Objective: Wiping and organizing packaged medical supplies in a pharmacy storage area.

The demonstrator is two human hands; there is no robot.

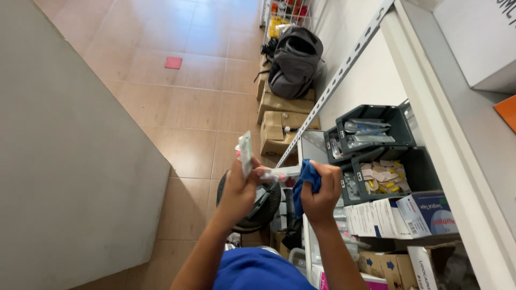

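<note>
My left hand (239, 190) holds a bundle of thin clear sealed packets (245, 153) upright, and one long clear packet (282, 173) reaches from it across to my right hand. My right hand (321, 197) is closed on a crumpled blue cloth (307, 180) pressed against that long packet. Both hands are raised in front of a shelf unit, above a round dark stool or wheel-like thing (263, 207) that is partly hidden by them.
Dark grey bins on the shelf hold clear packets (365, 131) and small yellow and white packets (382, 177). White and blue cartons (403, 215) stand below them. Cardboard boxes (279, 126) and a grey backpack (294, 62) sit on the tiled floor. A grey tabletop (64, 161) lies left.
</note>
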